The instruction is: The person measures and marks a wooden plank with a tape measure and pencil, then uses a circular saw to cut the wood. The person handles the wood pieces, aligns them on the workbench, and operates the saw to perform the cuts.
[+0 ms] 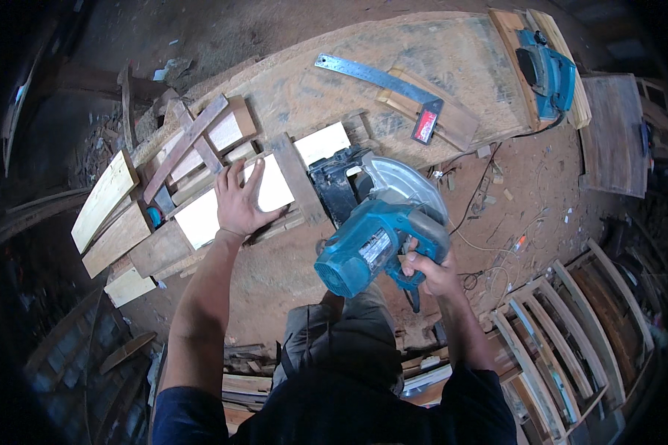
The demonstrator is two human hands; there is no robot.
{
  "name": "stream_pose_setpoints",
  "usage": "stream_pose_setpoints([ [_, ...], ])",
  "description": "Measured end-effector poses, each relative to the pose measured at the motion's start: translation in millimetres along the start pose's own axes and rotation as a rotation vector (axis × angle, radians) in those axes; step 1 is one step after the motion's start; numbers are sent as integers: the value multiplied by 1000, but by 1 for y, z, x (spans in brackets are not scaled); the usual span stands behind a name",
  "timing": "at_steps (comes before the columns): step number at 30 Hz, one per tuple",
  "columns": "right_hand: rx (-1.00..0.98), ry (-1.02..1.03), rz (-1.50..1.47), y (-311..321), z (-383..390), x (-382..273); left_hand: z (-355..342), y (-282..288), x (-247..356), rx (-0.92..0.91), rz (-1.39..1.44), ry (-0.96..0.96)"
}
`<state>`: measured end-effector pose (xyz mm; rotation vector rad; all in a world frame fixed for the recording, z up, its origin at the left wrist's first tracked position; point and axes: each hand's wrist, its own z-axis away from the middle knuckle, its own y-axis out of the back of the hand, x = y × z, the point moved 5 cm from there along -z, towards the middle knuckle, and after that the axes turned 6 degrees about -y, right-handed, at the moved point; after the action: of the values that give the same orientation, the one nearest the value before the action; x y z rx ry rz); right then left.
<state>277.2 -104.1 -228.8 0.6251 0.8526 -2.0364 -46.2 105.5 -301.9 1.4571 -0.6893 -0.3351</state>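
My right hand [432, 273] is wrapped round the rear handle of a teal circular saw [371, 241]. The saw's black base plate [335, 182] rests at the near edge of the bench, against a pale board [274, 182] and a brown wooden strip [298, 178] laid across it. A silver guard covers the blade, so the blade itself is hidden. My left hand [241, 199] lies spread on the pale board, left of the strip, pressing from above with fingers apart. Beyond the strip, the board's bright end [322, 144] shows left of the saw.
A try square [378, 78] lies on scrap boards on the bench [289, 96]. At the far right end sits a teal electric planer [549, 78]. Loose planks [111, 200] pile up at the left. Cords [490, 185] trail over the floor, and a curved wooden frame [571, 334] stands lower right.
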Motion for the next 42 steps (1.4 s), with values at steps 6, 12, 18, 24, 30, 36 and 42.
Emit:
stream_pose_setpoints([
  [6, -38, 20, 8, -4, -7, -2, 0, -1, -1, 1, 11, 7],
  [12, -61, 52, 14, -7, -13, -7, -1, 1, 0, 16, 35, 7],
  [18, -44, 35, -51, -12, -16, -8, -3, 2, 1, -28, -10, 15],
  [24, -54, 41, -64, -16, -23, -13, -2, 2, -2, -36, 30, 19],
  [30, -41, 38, -85, -23, -27, -19, -3, 3, -2, -34, 52, 21],
  [36, -28, 46, -92, -29, -33, -24, -3, 3, -2, -17, 77, 12],
  [42, -45, 53, -95, -30, -40, -24, -4, 2, -5, -1, 123, 10],
])
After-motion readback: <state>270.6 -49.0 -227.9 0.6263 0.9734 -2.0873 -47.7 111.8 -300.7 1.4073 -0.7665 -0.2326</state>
